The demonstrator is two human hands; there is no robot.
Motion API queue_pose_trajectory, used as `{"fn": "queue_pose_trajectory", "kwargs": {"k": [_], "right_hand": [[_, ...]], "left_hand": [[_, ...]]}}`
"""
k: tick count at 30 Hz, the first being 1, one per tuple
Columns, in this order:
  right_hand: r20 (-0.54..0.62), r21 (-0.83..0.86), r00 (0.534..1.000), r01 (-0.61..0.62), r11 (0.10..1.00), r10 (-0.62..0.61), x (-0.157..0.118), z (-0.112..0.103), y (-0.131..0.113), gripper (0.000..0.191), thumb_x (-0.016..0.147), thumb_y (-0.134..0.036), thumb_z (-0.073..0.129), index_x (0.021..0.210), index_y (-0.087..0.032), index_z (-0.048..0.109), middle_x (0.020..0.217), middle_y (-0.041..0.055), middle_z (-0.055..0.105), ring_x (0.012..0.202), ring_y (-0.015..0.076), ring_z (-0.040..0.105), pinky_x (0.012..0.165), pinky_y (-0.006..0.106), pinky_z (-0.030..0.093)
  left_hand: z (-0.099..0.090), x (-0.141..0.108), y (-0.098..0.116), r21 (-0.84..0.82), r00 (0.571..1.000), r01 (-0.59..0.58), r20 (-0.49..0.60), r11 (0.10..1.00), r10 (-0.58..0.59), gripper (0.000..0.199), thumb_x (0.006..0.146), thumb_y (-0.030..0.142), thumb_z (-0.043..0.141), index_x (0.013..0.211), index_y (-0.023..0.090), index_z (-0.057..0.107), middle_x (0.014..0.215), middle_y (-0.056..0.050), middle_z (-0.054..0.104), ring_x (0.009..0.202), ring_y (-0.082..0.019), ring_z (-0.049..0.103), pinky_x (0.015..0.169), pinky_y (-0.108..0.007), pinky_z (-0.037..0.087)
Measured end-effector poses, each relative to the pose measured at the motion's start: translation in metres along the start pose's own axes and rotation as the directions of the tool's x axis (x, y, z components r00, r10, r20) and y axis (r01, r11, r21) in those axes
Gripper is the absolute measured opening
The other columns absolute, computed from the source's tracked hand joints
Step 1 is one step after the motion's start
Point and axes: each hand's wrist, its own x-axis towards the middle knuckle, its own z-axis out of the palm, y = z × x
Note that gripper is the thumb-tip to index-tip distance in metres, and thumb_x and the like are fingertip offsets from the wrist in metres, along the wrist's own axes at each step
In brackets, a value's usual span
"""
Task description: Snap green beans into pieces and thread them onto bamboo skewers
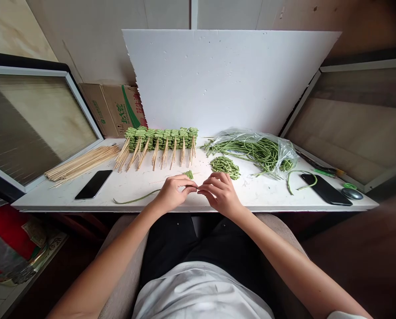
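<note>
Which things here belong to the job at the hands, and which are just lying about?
Job: left hand, right hand, long green bean, short bean stack, cut bean pile, bagged beans, bean skewers, loose bamboo skewers.

Lying about: black phone, second phone, computer mouse, cardboard box.

White foam board [218,75], cardboard carton [113,110], two black smartphones [93,184], and perhaps a mouse [352,193].
</note>
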Motion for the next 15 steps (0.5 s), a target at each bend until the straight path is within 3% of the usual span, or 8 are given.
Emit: {"fn": "queue_pose_trajectory", "kwargs": {"k": [3, 6, 10, 15], "right_hand": [[-0.073, 0.100, 0.990, -0.109, 0.989, 0.117, 0.003, 0.003, -0.002, 0.009, 0.099, -0.026, 0.076, 0.108, -0.028, 0.077, 0.092, 0.0053, 0.076, 0.098, 0.0268, 0.062, 0.088, 0.045, 0.050], [-0.083, 0.153, 0.983, -0.149, 0.977, 0.163, 0.006, 0.004, -0.005, 0.006, 0.100, -0.023, 0.073, 0.104, -0.027, 0.076, 0.091, 0.0054, 0.075, 0.096, 0.0262, 0.059, 0.089, 0.045, 0.052], [-0.092, 0.204, 0.971, -0.199, 0.959, 0.221, 0.007, 0.003, -0.010, 0.012, 0.101, -0.017, 0.067, 0.097, -0.026, 0.073, 0.088, 0.0063, 0.072, 0.097, 0.0272, 0.057, 0.087, 0.045, 0.051], [-0.093, 0.363, 0.958, -0.222, 0.905, 0.272, 0.006, 0.003, -0.015, 0.018, 0.099, -0.015, 0.066, 0.086, -0.026, 0.072, 0.081, 0.0041, 0.071, 0.091, 0.0256, 0.055, 0.086, 0.044, 0.049]], "left_hand": [[-0.002, 0.001, 0.004, 0.034, 0.996, -0.052, -0.069, 0.998, 0.054, 0.008, 0.094, 0.019, 0.079, 0.099, 0.021, 0.085, 0.092, -0.007, 0.080, 0.082, -0.019, 0.075, 0.077, -0.030, 0.060], [-0.001, 0.002, 0.010, 0.047, 0.994, -0.071, -0.086, 0.996, 0.074, 0.008, 0.096, 0.020, 0.078, 0.100, 0.021, 0.084, 0.092, -0.008, 0.080, 0.082, -0.019, 0.075, 0.076, -0.031, 0.059], [0.004, 0.002, 0.019, 0.055, 0.998, -0.001, -0.070, 0.998, 0.005, 0.007, 0.094, 0.015, 0.078, 0.096, 0.020, 0.083, 0.091, -0.007, 0.080, 0.081, -0.020, 0.074, 0.075, -0.032, 0.059], [0.008, -0.001, 0.021, 0.014, 0.999, 0.038, -0.035, 0.999, -0.037, 0.020, 0.092, 0.005, 0.070, 0.083, 0.019, 0.081, 0.085, -0.005, 0.079, 0.077, -0.018, 0.072, 0.075, -0.031, 0.057]]}}
